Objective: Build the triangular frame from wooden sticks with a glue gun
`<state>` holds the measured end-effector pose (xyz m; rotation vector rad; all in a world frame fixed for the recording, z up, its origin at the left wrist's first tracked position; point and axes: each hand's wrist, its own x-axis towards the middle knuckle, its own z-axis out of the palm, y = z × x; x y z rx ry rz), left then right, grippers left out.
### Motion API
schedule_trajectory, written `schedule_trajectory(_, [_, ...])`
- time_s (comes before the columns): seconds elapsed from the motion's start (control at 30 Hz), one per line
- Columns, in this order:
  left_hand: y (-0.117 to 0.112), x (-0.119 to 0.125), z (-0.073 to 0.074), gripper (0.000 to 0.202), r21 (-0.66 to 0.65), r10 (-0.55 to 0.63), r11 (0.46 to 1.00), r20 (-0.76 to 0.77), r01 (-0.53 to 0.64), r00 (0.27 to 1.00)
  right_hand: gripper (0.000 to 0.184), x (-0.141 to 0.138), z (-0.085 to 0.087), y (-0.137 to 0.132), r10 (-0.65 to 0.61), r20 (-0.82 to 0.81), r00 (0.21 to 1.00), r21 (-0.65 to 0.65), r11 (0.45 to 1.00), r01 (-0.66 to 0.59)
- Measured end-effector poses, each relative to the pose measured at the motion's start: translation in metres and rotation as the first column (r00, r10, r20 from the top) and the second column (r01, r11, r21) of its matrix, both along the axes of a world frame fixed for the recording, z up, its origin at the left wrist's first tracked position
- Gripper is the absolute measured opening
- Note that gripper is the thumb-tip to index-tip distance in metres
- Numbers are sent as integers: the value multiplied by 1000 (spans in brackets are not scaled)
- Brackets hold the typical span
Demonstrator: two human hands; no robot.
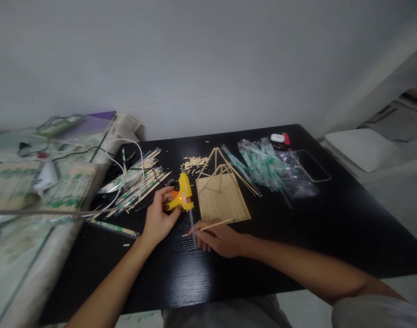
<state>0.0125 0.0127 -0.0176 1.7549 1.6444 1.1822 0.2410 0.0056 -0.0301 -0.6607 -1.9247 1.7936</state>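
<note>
My left hand (161, 214) is closed round the handle of a yellow glue gun (184, 187), whose nozzle points away from me. A small orange light glows on the gun, and a long clear glue stick (193, 228) sticks out of its back end. My right hand (219, 238) pinches a thin wooden chopstick (215, 224), close behind that glue stick; whether the fingers also touch the glue stick I cannot tell. Just beyond my right hand lies a flat panel of chopsticks (217, 202) glued side by side, with a pointed stick frame (215, 159) at its far end.
Wrapped chopsticks (140, 182) and a white cable (140, 150) lie to the left. Short cut pieces (194, 163) are heaped at the back. Empty plastic wrappers (263, 164), a phone (312, 166) and a white case (277, 137) are on the right of the black table (297, 241).
</note>
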Motion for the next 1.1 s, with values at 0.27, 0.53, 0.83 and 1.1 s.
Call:
schedule_trajectory(0.27, [-1, -1, -4, 51, -12, -26, 1000, 1, 26, 1000, 29, -1, 6, 0, -13, 12, 1000, 13, 1000, 13])
schedule_trajectory(0.53, [2, -1, -6, 45, 9, 6, 1000, -56, -5, 998, 28, -1, 8, 0, -20, 31, 999, 25, 1000, 19])
schedule_trajectory(0.83, [2, 0, -2, 40, 12, 13, 1000, -65, -12, 998, 26, -2, 8, 0, -23, 40, 999, 48, 999, 21])
schedule_trajectory(1.1, [1, 0, -2, 38, 24, -2, 1000, -101, 4, 995, 23, -1, 10, 1, -23, 63, 998, 80, 997, 18])
